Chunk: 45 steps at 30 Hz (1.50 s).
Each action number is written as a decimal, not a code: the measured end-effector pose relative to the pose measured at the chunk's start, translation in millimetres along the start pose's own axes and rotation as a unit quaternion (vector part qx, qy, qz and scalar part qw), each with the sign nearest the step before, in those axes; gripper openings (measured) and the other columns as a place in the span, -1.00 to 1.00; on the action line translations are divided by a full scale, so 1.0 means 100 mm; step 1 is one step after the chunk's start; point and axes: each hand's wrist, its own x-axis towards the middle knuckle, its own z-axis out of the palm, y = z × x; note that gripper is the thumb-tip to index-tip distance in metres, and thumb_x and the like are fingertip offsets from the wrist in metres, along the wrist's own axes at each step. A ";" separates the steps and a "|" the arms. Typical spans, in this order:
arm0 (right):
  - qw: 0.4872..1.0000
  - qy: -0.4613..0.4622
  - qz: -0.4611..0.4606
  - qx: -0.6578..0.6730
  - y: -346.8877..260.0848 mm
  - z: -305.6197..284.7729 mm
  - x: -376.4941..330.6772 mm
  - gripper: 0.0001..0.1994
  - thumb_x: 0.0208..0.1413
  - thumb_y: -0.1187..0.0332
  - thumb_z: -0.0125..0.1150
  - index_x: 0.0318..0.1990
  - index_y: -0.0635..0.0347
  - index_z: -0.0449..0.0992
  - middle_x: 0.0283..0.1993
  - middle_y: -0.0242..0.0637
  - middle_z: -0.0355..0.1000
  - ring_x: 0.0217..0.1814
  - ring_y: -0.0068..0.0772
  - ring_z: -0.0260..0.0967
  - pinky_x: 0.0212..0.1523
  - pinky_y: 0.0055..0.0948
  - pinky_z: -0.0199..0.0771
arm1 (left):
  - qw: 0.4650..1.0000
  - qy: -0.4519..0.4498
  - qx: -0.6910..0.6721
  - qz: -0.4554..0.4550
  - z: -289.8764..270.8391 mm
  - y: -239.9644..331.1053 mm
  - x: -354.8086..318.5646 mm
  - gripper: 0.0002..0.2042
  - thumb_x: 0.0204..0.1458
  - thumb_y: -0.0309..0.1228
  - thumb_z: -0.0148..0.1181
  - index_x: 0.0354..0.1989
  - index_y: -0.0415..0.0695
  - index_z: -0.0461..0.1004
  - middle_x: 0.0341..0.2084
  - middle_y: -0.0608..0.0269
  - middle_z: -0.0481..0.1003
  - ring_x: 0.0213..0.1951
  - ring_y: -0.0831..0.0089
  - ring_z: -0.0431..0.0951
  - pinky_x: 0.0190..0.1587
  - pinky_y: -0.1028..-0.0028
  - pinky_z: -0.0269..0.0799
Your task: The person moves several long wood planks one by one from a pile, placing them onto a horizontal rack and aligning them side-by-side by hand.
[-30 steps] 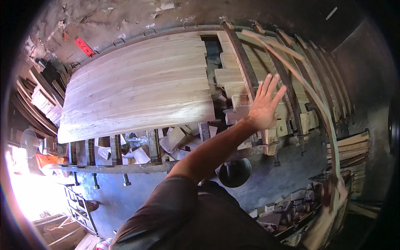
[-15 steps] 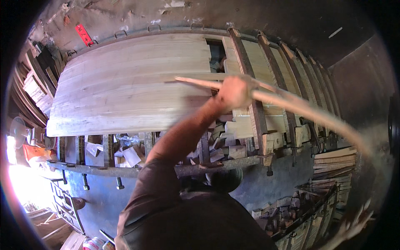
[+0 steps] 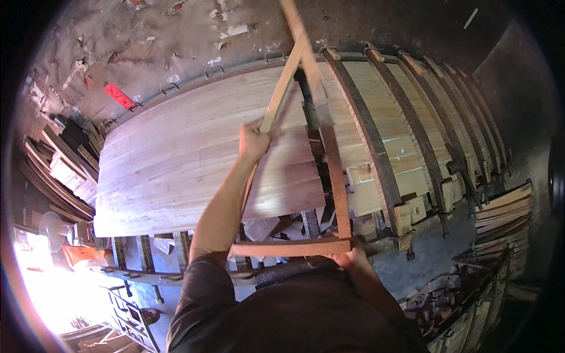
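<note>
- A tall triangular frame of pale wooden strips (image 3: 338,194) is between the two hands, above the gap beyond them; whether it touches anything there is unclear.
- The left hand (image 3: 254,143) is wrapped round its slanting strip; the right hand (image 3: 346,257), partly hidden, appears clamped at the near corner. The hands are well apart, probably because so long a shape needs steadying at two points.
- Its short bar (image 3: 288,248) faces the body, perhaps so that the long bar can point away.
- Under and left of the left hand, a broad pale wooden panel (image 3: 206,147) lies flat on the surface, a dark metal rack (image 3: 170,275).
- Right of the hands, dark ridged metal bars (image 3: 372,132) cross pale boards (image 3: 382,112), seemingly to press them together.
- Farther right of the right hand are stacked rough planks (image 3: 503,215) and a heap of wood offcuts (image 3: 438,297).
- Beyond the left hand, a red paper strip (image 3: 120,97) hangs on the stained grey wall (image 3: 176,35).
</note>
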 end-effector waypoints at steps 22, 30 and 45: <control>0.920 0.315 0.068 -0.221 0.43 -1.01 1.41 -0.82 0.25 0.21 0.17 -0.18 0.11 0.48 -0.32 -0.34 0.41 -0.34 -0.35 0.43 -0.35 -0.26 0.48 | 0.934 -0.136 0.219 0.249 0.64 -1.92 -0.58 -0.35 -0.20 -0.18 0.53 0.11 -0.13 0.45 0.25 -0.14 0.25 0.30 -0.14 0.19 0.29 -0.03 0.21; 0.901 0.329 0.045 -0.279 0.55 -1.11 1.56 -0.79 0.25 0.21 0.18 -0.18 0.15 0.53 -0.35 -0.34 0.45 -0.35 -0.40 0.47 -0.43 -0.29 0.49 | 0.839 -0.364 0.381 0.132 0.47 -2.28 -1.96 -0.47 0.04 -0.14 0.27 0.22 0.04 0.48 0.48 -0.13 -0.10 0.49 -0.21 -0.19 0.46 -0.16 -0.20; 0.867 0.159 0.014 -0.472 0.15 -0.96 1.55 -0.61 0.20 0.28 0.17 0.10 0.33 0.50 -0.13 -0.27 0.54 -0.05 -0.36 0.42 -0.04 -0.34 0.37 | 0.890 -0.296 0.342 0.064 0.66 -2.27 -2.30 -0.72 -0.01 -0.38 0.19 -0.09 -0.10 0.47 -0.39 0.06 0.50 -0.30 0.01 0.55 -0.22 0.05 0.45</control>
